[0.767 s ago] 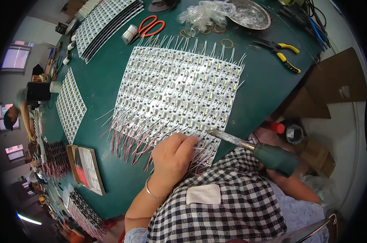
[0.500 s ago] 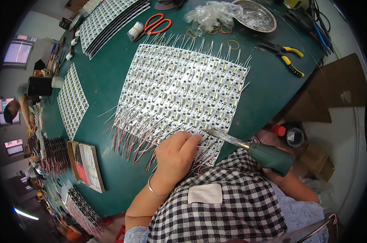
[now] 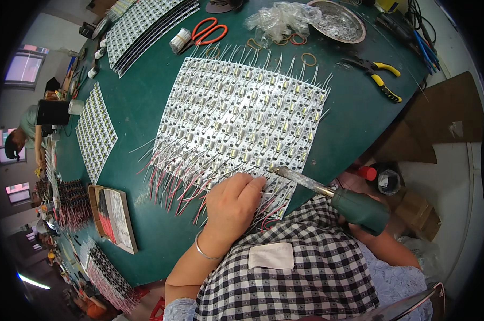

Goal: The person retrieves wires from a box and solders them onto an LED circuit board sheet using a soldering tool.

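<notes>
A white sheet of small circuit boards [image 3: 236, 112] lies on the green table, with thin wires sticking out along its far and near edges. My left hand [image 3: 232, 203] rests on its near edge, fingers pinched; a white wire [image 3: 265, 193] shows at the fingertips, which are partly hidden. Red and white wires [image 3: 172, 190] fan out beside that hand. From the right comes a soldering iron [image 3: 362, 211] with a thick green handle, its tip touching or just over the sheet near my left fingers. My right hand [image 3: 355, 230], mostly hidden behind the handle, grips it.
Orange-handled scissors [image 3: 208, 33], yellow-handled pliers [image 3: 383, 80] and a metal dish [image 3: 354, 37] lie beyond the sheet. Leftward are a stack of board sheets [image 3: 140, 32], another sheet [image 3: 96, 134] and a cardboard box of wires [image 3: 113, 219]. A co-worker [image 3: 25, 134] bends at far left.
The soldering iron has shifted slightly right and toward me. My left hand stays in place. At far left the co-worker's arm has moved.
</notes>
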`<state>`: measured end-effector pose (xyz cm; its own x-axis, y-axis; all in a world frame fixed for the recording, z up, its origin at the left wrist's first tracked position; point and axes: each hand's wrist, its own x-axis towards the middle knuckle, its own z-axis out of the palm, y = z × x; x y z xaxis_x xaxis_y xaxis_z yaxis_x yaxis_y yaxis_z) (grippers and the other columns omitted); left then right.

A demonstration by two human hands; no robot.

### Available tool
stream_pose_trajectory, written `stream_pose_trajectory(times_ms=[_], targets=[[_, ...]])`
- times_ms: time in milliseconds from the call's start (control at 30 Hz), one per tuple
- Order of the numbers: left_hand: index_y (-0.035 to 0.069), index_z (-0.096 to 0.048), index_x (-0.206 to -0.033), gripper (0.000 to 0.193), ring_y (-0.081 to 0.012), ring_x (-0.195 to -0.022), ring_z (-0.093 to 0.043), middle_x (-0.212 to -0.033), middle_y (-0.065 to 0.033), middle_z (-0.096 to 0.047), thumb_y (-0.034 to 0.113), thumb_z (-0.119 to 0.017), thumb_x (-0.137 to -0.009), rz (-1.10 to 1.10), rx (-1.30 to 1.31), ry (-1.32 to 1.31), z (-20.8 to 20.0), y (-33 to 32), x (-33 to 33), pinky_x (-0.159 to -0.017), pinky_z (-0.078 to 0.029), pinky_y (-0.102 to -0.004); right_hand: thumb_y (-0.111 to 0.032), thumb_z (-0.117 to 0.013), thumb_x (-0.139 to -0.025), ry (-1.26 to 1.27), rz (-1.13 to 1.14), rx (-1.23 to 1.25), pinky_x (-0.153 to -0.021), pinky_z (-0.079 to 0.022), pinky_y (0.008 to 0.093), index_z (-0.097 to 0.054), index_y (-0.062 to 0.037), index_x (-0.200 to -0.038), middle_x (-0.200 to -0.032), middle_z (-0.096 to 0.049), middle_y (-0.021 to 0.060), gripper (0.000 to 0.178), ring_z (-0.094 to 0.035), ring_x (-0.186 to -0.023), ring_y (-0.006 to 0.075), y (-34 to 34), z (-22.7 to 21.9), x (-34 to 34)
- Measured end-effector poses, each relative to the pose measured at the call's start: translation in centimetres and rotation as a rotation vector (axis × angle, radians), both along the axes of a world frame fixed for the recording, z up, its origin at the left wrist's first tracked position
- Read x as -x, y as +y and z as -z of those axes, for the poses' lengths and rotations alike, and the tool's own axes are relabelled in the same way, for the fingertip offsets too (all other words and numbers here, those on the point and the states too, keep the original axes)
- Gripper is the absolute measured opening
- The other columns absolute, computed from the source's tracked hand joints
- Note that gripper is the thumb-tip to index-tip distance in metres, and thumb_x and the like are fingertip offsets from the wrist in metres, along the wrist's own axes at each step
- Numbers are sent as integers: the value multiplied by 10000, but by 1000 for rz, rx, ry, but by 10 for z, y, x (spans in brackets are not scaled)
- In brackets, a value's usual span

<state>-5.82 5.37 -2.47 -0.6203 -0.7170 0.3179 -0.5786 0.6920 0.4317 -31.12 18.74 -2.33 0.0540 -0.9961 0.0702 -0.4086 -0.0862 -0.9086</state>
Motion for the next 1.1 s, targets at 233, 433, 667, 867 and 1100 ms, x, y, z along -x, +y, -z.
stream_pose_trajectory(times_ms=[233,433,667,867,1100], targets=[[78,-632,-826,266,-194,-574,-552,-692,-36,-549,-14,-664,-579,7,-4,25,0,-1,1,-477,-438,-292,-277,-644,-773,-130,47,-78,-583,-468,239,-578,18,-926,-742,-609,67,340,-595,-637,133,-1,-1,-8],[83,-631,-825,266,-194,-575,-553,-693,-33,-549,-10,-668,-578,-30,0,-31,-1,3,-3,-481,-440,-294,-145,-576,-822,-258,-17,-212,-715,-491,283,-482,65,-1131,-953,-596,127,386,-612,-797,173,16,19,8],[87,-628,-824,263,-194,-584,-556,-701,-31,-549,-3,-671,-580,-8,6,-18,-1,1,2,-485,-443,-295,-117,-557,-829,-295,-36,-142,-709,-492,263,-432,77,-1166,-999,-573,129,408,-602,-773,154,20,17,9],[94,-627,-832,258,-195,-594,-558,-707,-30,-549,-4,-665,-597,-43,0,-66,-2,5,-3,-497,-447,-296,-92,-552,-825,-357,-22,-133,-695,-500,269,-405,75,-1182,-1005,-571,141,421,-604,-760,155,18,24,9],[86,-645,-838,262,-207,-586,-546,-708,-49,-549,-32,-661,-605,-100,30,-50,-18,7,-26,-502,-445,-295,-112,-573,-811,-363,84,-114,-663,-504,266,-436,77,-1149,-924,-587,125,410,-604,-720,156,30,28,19]])
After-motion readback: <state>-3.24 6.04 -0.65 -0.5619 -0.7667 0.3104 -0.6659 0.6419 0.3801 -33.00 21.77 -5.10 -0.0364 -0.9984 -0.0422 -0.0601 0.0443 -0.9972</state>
